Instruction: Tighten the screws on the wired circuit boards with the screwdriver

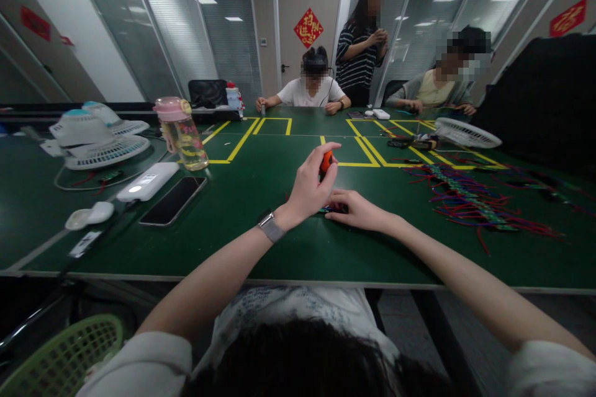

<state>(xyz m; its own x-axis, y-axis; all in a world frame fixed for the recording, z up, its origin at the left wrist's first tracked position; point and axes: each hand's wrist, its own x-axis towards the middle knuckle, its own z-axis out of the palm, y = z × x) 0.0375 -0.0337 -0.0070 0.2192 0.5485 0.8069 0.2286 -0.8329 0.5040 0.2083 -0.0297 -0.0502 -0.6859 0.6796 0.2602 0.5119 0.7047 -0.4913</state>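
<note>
Orange handle (326, 162) in left hand (311, 181), fingers curled round; below handle, right hand (356, 209) at small part (336, 207), hold unclear. Likely tool work; next calls for steadiness.

On the table (288, 254), around the right hand (356, 209), circuit boards (470, 191) were spread at three o'clock and a fan (468, 132) was set at two. A phone (173, 201) was laid at nine, a bottle (183, 139) at ten, with two more fans (107, 152) farther out. At twelve, a person (300, 94) was seated.
</note>
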